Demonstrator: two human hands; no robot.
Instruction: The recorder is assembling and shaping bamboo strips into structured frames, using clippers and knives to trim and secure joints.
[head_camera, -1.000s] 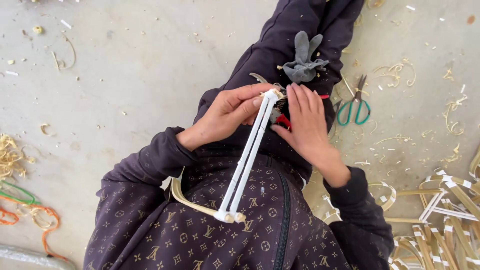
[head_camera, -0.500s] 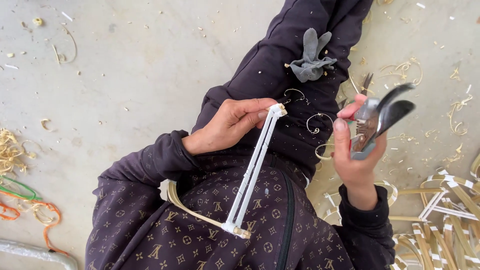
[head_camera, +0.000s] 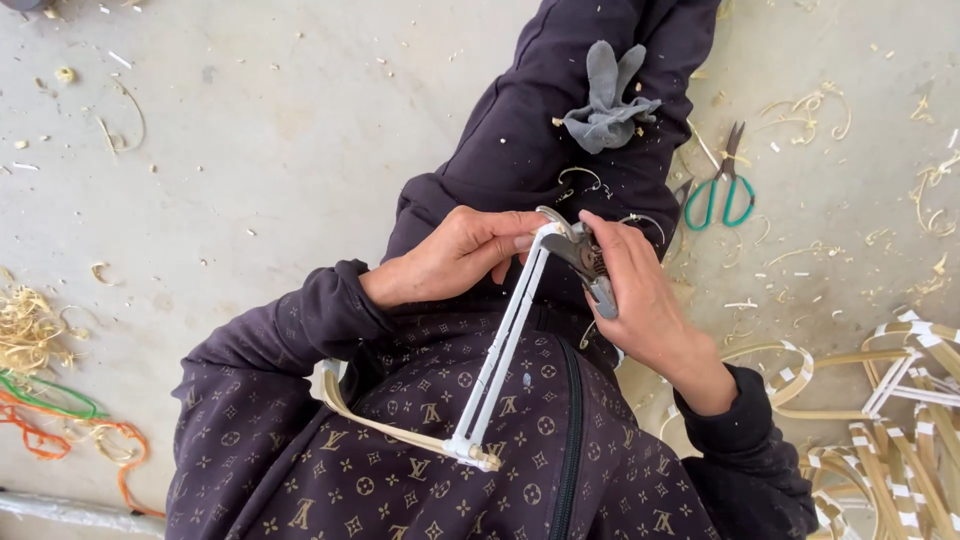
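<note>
At frame centre, the left hand pinches the top of the taped white strips, while the right hand grips pliers closed on that end. The strips' lower end is already bound to a bent cane strip; the upper end looks unfinished.

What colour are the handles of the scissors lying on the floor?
Green, with dark metal blades; the scissors lie on the concrete floor, clearest in the head view.

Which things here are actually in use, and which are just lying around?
In use: left hand holding the white taped strip bundle; right hand gripping the grey metal pliers.

Lying about: green-handled scissors, crumpled grey glove, taped bamboo hoops, shavings.
</note>
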